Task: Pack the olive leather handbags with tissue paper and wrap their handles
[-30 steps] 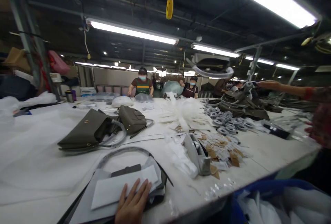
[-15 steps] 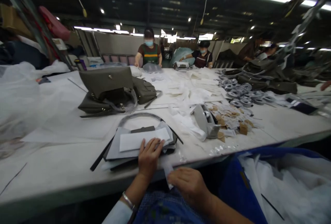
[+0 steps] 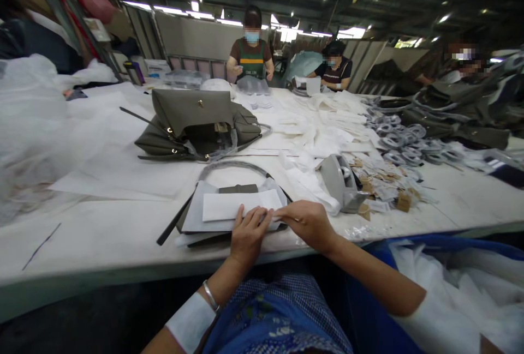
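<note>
A dark olive handbag lies flat near the table's front edge, its curved handle wrapped in clear plastic. Over it are a pale grey sheet and a folded white sheet. My left hand presses on the lower right part of the white sheet, fingers stretched out. Close against those fingertips, my right hand is closed in a pinch at the bundle's right edge. A whitish strip, apparently tape, is between its fingers, mostly hidden. To the right stands a grey tape dispenser.
Another olive handbag lies behind the bundle. Loose tags and wrapped handles cover the right side. A blue bin of white wrapping stands at my right. Two co-workers are across the table.
My right hand has moved up from below the table edge to the bundle, bringing the strip beside my left fingertips. My left hand stays on the white sheet. The view has tilted down.
</note>
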Action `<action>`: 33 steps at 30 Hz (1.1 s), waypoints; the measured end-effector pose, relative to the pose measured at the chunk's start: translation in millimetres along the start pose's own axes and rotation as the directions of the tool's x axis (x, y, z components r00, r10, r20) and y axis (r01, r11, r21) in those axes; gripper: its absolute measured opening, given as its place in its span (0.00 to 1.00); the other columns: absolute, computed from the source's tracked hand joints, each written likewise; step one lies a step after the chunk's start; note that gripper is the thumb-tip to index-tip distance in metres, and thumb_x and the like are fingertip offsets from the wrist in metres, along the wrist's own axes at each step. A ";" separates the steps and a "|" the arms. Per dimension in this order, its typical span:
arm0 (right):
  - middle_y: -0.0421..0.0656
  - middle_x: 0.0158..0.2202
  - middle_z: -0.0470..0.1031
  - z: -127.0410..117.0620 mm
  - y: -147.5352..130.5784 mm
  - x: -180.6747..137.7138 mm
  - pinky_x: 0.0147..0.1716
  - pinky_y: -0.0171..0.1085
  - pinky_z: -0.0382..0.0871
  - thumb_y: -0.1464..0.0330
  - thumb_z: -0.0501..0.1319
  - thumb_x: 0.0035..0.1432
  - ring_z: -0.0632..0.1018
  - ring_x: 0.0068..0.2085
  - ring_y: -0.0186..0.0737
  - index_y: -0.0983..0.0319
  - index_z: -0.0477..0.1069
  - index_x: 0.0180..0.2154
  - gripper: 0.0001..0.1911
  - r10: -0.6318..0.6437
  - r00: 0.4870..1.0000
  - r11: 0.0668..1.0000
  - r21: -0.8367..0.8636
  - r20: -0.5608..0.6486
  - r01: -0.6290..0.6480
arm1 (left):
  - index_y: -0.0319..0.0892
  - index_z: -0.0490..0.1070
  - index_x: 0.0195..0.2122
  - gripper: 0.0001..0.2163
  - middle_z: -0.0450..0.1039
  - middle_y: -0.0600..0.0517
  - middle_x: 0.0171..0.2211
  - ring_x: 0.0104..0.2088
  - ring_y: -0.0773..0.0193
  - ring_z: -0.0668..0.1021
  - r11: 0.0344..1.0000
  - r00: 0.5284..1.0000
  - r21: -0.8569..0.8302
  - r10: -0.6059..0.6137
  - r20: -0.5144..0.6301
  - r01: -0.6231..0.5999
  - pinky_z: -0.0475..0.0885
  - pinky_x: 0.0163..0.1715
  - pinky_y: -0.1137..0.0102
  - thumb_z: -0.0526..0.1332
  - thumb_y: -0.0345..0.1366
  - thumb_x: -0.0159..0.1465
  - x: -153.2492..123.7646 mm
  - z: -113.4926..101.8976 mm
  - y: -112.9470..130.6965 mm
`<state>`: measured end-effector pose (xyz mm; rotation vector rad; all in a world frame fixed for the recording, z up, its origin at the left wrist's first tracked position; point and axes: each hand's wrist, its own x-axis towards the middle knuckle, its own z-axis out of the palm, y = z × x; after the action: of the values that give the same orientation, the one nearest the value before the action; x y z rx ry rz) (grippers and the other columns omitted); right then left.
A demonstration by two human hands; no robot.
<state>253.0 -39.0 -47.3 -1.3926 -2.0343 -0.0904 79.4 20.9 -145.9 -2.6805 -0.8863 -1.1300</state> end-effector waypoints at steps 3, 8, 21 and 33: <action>0.35 0.36 0.84 10.8 15.2 23.0 0.40 0.32 0.72 0.67 0.65 0.61 0.83 0.38 0.37 0.53 0.81 0.35 0.05 0.166 0.985 0.984 0.056 0.040 -0.168 | 0.43 0.73 0.49 0.10 0.78 0.50 0.46 0.50 0.59 0.77 1.000 1.000 -0.012 -0.003 -0.027 0.003 0.61 0.63 0.52 0.57 0.28 0.69 0.8 1.3 0.0; 0.35 0.34 0.83 38.3 40.3 47.2 0.41 0.35 0.70 0.65 0.70 0.55 0.82 0.39 0.39 0.52 0.81 0.31 0.01 0.361 0.925 0.931 0.003 0.119 -0.364 | 0.42 0.72 0.46 0.08 0.78 0.50 0.44 0.47 0.59 0.78 0.999 0.999 -0.030 -0.032 -0.041 0.030 0.67 0.59 0.57 0.58 0.27 0.68 2.1 2.4 -1.4; 0.40 0.35 0.77 69.0 75.9 54.9 0.44 0.39 0.65 0.70 0.74 0.49 0.74 0.41 0.41 0.60 0.74 0.26 0.09 0.186 0.945 0.973 0.083 0.269 -0.215 | 0.43 0.69 0.55 0.15 0.74 0.48 0.54 0.50 0.58 0.76 0.999 1.000 -0.043 -0.009 0.023 0.010 0.72 0.52 0.65 0.59 0.28 0.68 2.8 0.5 -5.3; 0.43 0.44 0.79 24.9 85.6 20.8 0.51 0.39 0.68 0.69 0.63 0.62 0.77 0.47 0.40 0.59 0.75 0.42 0.06 0.279 0.960 0.956 0.098 -0.017 -0.276 | 0.38 0.65 0.59 0.21 0.74 0.49 0.55 0.51 0.55 0.75 0.996 0.992 0.057 0.056 0.110 -0.063 0.74 0.53 0.62 0.58 0.22 0.65 3.0 -1.9 -10.0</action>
<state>309.5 24.6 -80.8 -1.5904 -1.7739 0.1051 74.4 30.0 -143.7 -2.7220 -0.8359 -0.9381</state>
